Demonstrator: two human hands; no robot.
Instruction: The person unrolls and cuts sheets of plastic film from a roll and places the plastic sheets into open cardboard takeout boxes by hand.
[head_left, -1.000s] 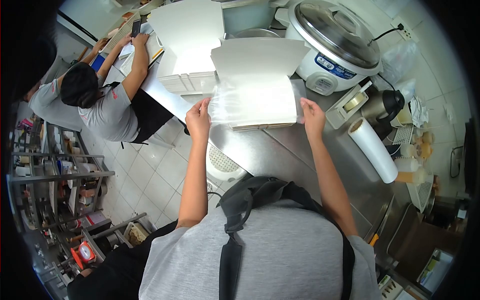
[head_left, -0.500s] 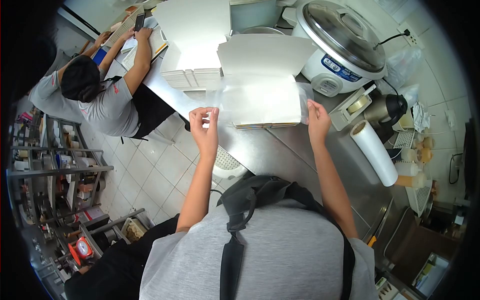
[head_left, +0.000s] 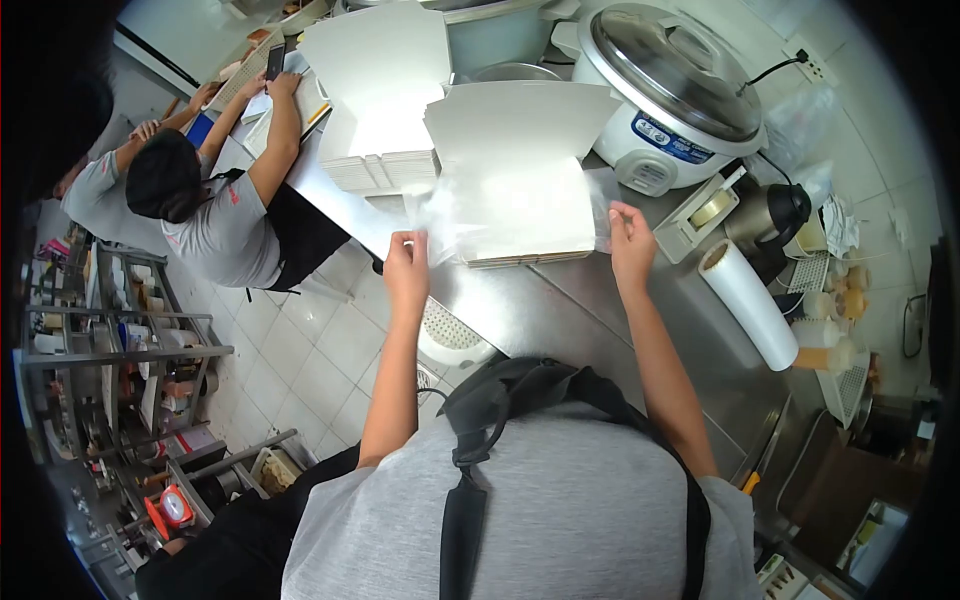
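Note:
An open white cardboard box (head_left: 525,125) lies in front of me on top of a stack of flattened ones, its lid flap raised at the back. Across it runs a clear plastic sheet (head_left: 437,222), which sticks out past both sides and looks crumpled on the left. At the box's left side, my left hand (head_left: 406,268) is closed in a pinch on the sheet's edge. My right hand (head_left: 632,246) pinches the opposite end, just beyond the right side. Little of the film can be made out over the white cardboard.
More white boxes (head_left: 380,172) are stacked at back left. A rice cooker (head_left: 675,115) stands at back right, near a tape dispenser (head_left: 703,212) and a white roll (head_left: 748,305) on the steel counter (head_left: 600,330). Two people in grey shirts (head_left: 225,225) work at the left.
My left hand has come slightly down and its fingers have closed together. On the left the plastic has bunched up more. The view has shifted a little.

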